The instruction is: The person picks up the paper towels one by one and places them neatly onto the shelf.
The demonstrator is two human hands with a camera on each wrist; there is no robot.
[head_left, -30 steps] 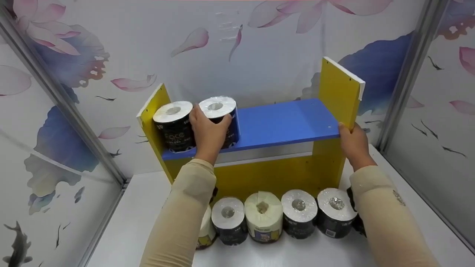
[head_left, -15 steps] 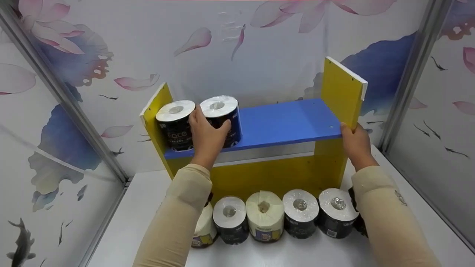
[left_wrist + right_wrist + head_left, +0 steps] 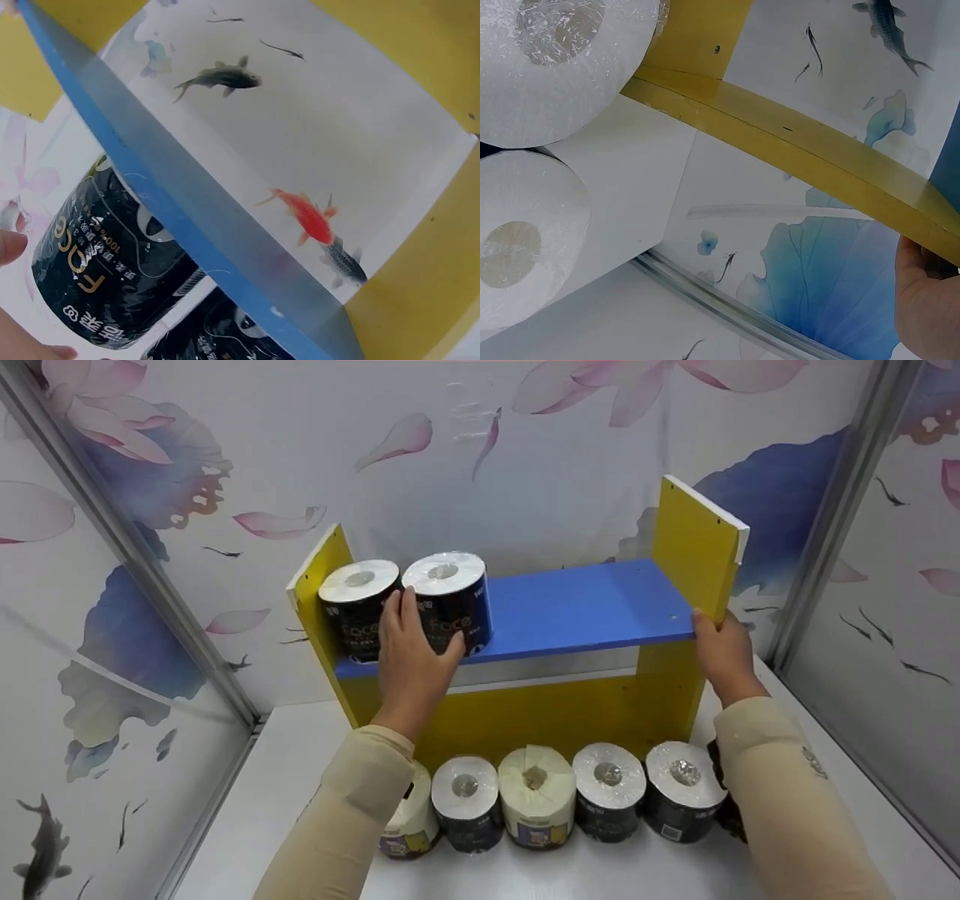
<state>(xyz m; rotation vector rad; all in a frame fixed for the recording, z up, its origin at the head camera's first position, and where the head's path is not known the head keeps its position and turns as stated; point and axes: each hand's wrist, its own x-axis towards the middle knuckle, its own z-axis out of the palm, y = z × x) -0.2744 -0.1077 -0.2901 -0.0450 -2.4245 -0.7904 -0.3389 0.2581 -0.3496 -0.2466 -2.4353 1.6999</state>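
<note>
On the blue shelf board (image 3: 577, 600) two toilet rolls in black wrappers stand upright side by side. The left roll (image 3: 352, 619) is next to the yellow left side panel; the right roll (image 3: 459, 615) has its printed front partly uncovered. My left hand (image 3: 409, 671) is in front of them, fingers extended and thumb spread, gripping neither. In the left wrist view, fingertips (image 3: 11, 247) show at the edge beside a black-wrapped roll (image 3: 112, 262). My right hand (image 3: 724, 656) holds the front edge of the yellow right side panel (image 3: 694, 547), also seen in the right wrist view (image 3: 795, 142).
A row of several rolls stands on the white table (image 3: 292, 780) before the shelf unit, among them a cream-wrapped roll (image 3: 536, 802) and a black-wrapped roll (image 3: 682, 791). A yellow board (image 3: 555, 720) spans the unit's lower part. Flower-printed walls (image 3: 570, 472) enclose the table.
My left hand has come off the right-hand roll and drawn back toward me, uncovering more of its front. The right hand keeps its hold on the panel. The view has shifted slightly.
</note>
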